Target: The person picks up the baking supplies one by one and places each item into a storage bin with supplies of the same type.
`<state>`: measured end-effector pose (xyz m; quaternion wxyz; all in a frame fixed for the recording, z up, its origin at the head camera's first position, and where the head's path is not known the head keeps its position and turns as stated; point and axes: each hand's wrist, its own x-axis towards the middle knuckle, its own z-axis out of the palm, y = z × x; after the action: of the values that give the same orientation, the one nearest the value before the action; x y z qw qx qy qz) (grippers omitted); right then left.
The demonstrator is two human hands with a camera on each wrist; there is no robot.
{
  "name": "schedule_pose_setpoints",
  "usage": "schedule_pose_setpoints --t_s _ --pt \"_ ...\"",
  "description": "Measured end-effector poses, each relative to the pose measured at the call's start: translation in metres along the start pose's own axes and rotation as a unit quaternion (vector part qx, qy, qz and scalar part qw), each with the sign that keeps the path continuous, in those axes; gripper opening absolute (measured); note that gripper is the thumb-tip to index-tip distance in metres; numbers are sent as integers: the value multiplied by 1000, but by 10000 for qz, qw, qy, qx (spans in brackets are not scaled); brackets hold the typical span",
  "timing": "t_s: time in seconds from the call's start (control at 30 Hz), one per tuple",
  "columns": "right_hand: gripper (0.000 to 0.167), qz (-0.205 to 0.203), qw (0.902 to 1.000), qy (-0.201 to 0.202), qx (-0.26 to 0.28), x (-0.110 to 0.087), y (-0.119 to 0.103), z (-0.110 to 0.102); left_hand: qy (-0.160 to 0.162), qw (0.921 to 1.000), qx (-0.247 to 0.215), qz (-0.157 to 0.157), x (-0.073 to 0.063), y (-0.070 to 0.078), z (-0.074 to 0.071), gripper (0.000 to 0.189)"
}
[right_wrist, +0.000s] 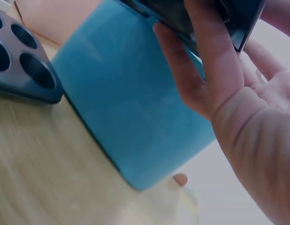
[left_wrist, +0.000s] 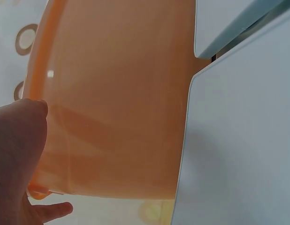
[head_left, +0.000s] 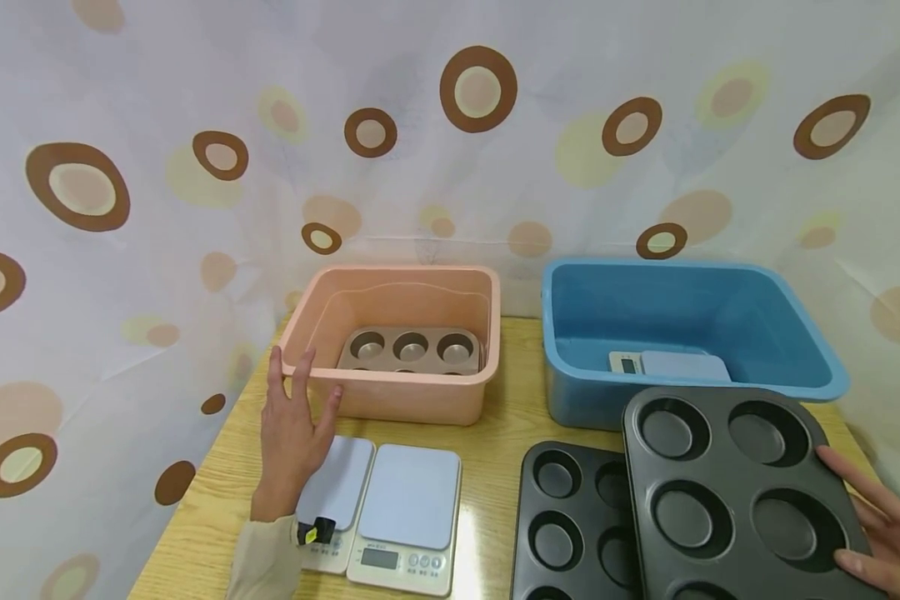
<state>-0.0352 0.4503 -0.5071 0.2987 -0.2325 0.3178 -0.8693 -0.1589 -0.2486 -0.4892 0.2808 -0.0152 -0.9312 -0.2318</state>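
My right hand grips a dark grey muffin pan by its right edge. The pan is lifted, tilted toward me, and overlaps the front of the blue bin. In the right wrist view, fingers reach under the pan's edge. A second dark muffin pan lies on the table, partly hidden behind the held one. At left, my left hand touches the front left rim of the pink bin with spread fingers. Inside that bin sits a bronze-coloured muffin pan.
Two white kitchen scales lie side by side below the pink bin, the left one partly under my left arm. Another scale lies inside the blue bin. A patterned curtain hangs behind the wooden table.
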Motion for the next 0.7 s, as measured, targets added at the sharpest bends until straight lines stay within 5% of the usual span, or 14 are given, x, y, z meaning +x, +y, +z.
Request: schedule_pose_setpoints --t_s 0.17,0.37,0.7 --pt "107 -613 9931 -199 -981 20 -4 8 82 9999 -124 27 1 -2 1 68" --pt "104 -874 9821 234 -1653 31 -8 15 227 9969 -747 -77 3 -8 4 68" --pt "101 -1117 9286 1053 -3377 59 -7 32 594 9718 -2251 -366 4 -16 12 57"
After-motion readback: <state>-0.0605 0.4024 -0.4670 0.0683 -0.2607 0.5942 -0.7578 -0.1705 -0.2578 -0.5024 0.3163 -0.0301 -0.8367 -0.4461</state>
